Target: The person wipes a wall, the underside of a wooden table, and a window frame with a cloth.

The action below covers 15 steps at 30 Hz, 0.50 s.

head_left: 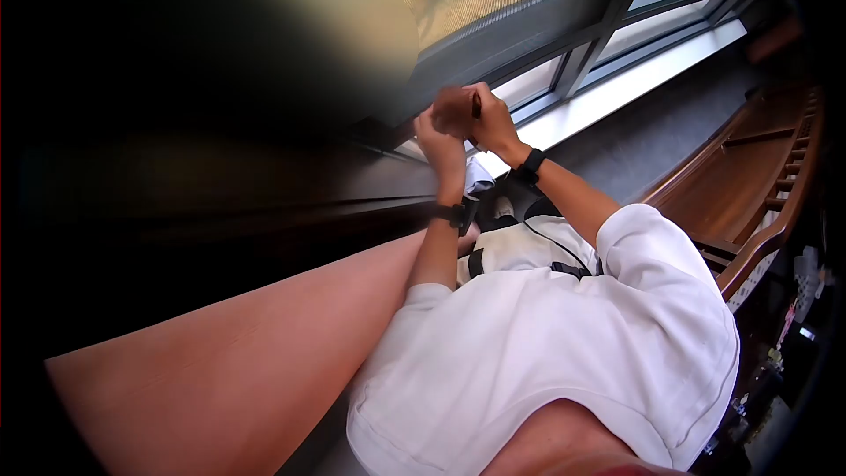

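Observation:
My left hand (438,134) and my right hand (496,126) are raised close together in front of the window. Between them is a brown, rounded object (454,112), blurred, so I cannot make out its kind. My left fingers curl around its left and lower side. The right hand is closed against its right side, where a darker brown piece (477,106) shows at the fingers. Below the hands hangs or lies a pale, cloth-like thing (478,178), partly hidden by the left wrist. Each wrist wears a black band.
A metal-framed window (573,70) with a mesh screen stands ahead, above a white sill (643,79). On the right is a brown wooden bench (723,167) with a slatted back. A smooth pinkish-brown surface (238,361) spans the lower left. A large blurred shape blocks the upper left.

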### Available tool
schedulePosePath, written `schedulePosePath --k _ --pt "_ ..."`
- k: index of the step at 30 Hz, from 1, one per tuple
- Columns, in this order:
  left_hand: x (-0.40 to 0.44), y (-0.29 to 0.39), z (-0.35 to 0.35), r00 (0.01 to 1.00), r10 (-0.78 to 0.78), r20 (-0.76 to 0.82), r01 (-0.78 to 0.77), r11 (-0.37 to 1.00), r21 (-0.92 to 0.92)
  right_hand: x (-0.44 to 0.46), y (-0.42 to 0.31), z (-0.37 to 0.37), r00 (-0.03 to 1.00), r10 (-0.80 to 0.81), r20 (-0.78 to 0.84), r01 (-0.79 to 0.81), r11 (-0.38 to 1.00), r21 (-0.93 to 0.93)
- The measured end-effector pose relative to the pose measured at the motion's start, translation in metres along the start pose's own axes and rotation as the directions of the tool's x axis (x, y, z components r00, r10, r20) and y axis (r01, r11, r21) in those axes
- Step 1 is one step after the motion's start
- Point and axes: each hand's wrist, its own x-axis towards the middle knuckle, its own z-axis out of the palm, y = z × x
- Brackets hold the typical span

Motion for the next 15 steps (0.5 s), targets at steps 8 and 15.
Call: schedulePosePath --k 8,15 --pt "-0.002 0.022 0.054 0.997 -0.073 -0.002 0.073 0.997 -0.005 0.029 0.036 -0.04 0.997 -0.072 0.012 0.072 0.993 -0.097" --pt "-0.001 0.045 0.146 0.988 0.07 0.139 -0.078 0.996 0.049 0.056 0.08 -0.129 0.995 0.097 -0.032 -0.098 0.995 -0.031"
